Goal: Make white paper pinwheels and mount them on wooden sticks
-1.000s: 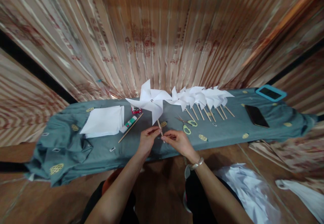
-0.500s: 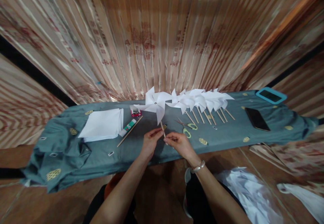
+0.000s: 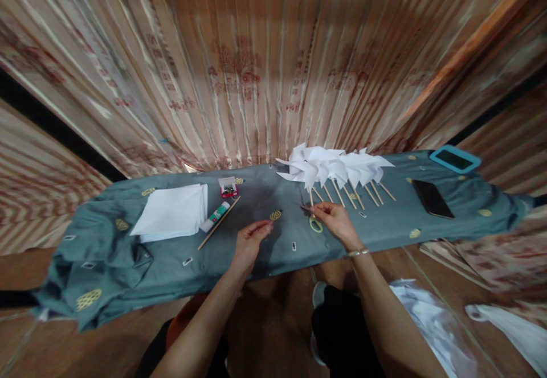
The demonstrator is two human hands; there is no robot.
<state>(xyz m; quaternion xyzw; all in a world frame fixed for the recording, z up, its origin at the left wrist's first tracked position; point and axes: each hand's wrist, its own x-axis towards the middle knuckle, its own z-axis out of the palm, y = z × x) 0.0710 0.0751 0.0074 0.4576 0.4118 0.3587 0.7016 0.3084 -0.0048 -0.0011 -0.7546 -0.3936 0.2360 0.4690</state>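
**White paper pinwheel (image 3: 304, 168) by its stick in my right hand (image 3: 337, 220)**

My right fingers are clamped on the wooden stick (image 3: 311, 197), my hand partly hiding the green-handled scissors (image 3: 316, 225). The pinwheel overlaps the left end of a row of paper pinwheels (image 3: 363, 167) on the cloth-covered worktop (image 3: 265, 196). My left hand (image 3: 248, 242) hovers near the front edge, fingers curled; I cannot tell whether the tips meet. Beyond it lie a glue stick (image 3: 219, 214) and a bare dowel (image 3: 219, 224).

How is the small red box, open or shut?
Open: the small red box shows shiny pieces lying uncovered inside.
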